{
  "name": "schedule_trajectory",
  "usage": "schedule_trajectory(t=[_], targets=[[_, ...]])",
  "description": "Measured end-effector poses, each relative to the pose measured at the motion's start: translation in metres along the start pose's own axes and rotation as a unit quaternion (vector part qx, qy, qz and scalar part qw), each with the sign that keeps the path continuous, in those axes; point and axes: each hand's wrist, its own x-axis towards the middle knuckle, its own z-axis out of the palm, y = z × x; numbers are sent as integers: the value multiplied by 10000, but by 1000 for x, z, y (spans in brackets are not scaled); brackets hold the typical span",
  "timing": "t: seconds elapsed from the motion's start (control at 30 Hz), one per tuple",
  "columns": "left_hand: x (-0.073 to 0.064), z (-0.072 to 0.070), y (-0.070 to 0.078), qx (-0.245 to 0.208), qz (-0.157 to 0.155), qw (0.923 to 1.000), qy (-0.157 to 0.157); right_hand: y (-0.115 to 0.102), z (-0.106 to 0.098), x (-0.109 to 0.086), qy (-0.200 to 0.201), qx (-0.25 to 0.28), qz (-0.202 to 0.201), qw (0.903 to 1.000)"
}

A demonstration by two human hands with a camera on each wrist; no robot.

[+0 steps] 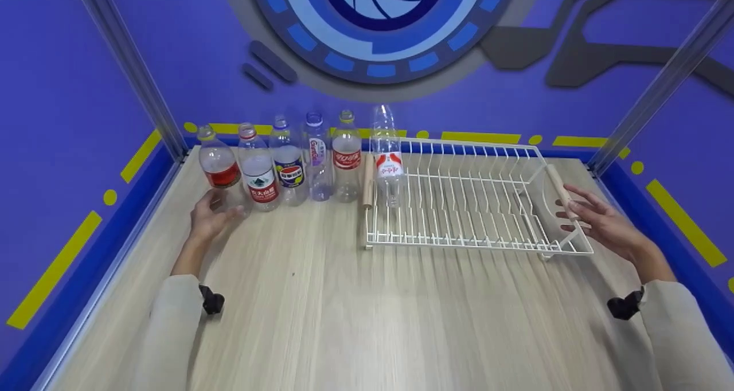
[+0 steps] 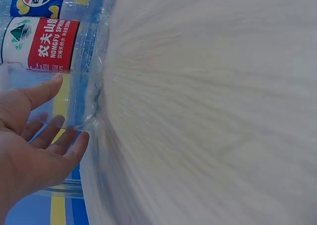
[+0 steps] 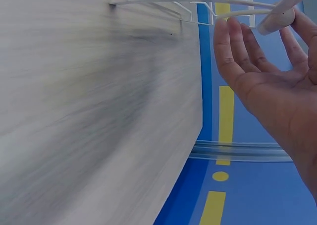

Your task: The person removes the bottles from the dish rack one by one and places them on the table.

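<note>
My left hand [image 1: 211, 219] is at the lower part of a clear bottle with a red label [image 1: 223, 176], thumb and loosely bent fingers apart on either side; contact is unclear. Next to it stand a water bottle with a red-and-white label [image 1: 264, 191], a blue-labelled bottle [image 1: 291, 173], a purple-tinted bottle [image 1: 317, 153] and another red-labelled bottle [image 1: 347, 160]. A white wire dish rack [image 1: 459, 242] sits to their right, with a clear bottle [image 1: 390, 164] leaning in its left end. My right hand [image 1: 608, 227] holds the rack's right wooden handle [image 1: 559, 187] between thumb and fingers.
The rack's left wooden handle [image 1: 367, 184] stands close to the bottle row. Blue panels [image 1: 459, 104] rise behind and beside the light wooden table [image 1: 344, 311]. Metal posts [image 1: 665, 87] mark the back corners.
</note>
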Motion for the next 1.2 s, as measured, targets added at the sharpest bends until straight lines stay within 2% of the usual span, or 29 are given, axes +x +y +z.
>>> schedule_trajectory(t=[0.1,0.27,0.4,0.7,0.97,1.2], targets=[[2,-1,1,50,136,9999,-24,2,-2,1,-81,216,-52,9997],[6,-2,4,82,27,9996,-271,7,-3,0,-158,460,-95,9988],[8,-1,6,30,-102,9993,-354,8,-2,1,-165,484,-129,9986],[8,-2,6,-47,-92,9986,-512,9,-3,1,-145,403,-141,9990],[-9,-15,4,44,-245,9979,-596,11,-1,1,-46,126,-153,9998],[-32,-32,7,138,-441,9949,-901,11,-2,1,-86,-101,-139,9998]])
